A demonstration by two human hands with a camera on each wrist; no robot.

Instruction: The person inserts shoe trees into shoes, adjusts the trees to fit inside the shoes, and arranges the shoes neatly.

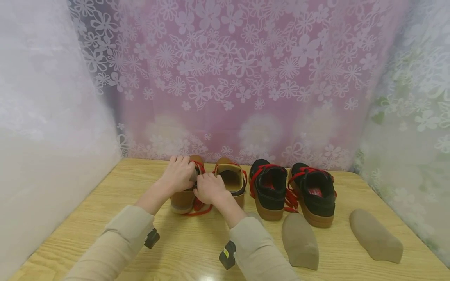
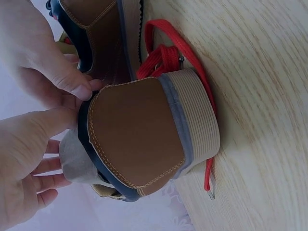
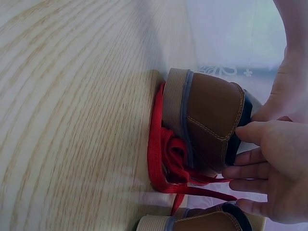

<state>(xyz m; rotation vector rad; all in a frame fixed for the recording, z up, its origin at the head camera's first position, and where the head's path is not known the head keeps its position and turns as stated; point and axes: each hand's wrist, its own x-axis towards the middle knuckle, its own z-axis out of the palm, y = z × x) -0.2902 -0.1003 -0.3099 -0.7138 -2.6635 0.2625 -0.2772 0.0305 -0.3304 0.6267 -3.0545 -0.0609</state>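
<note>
A brown shoe (image 1: 181, 201) with a dark collar and red laces stands leftmost, its heel toward me. A grey-beige shoe insert (image 2: 77, 159) sticks up out of its opening. My left hand (image 1: 179, 171) grips this insert, thumb on the near side and fingers round the far side. At the shoe's collar, my right hand (image 1: 211, 188) pinches the edge, with its thumb (image 3: 250, 131) outside. The lower part of the insert is hidden inside the shoe. Red laces (image 2: 163, 57) lie looped on the table beside the sole.
The other brown shoe (image 1: 240, 200) stands just right of my hands. Beyond it are two black shoes (image 1: 275, 205) with red laces. Two more beige inserts (image 1: 300, 242) lie at the right, and another (image 1: 254, 216) shows partly behind my right sleeve. A flowered curtain (image 1: 228, 128) hangs behind.
</note>
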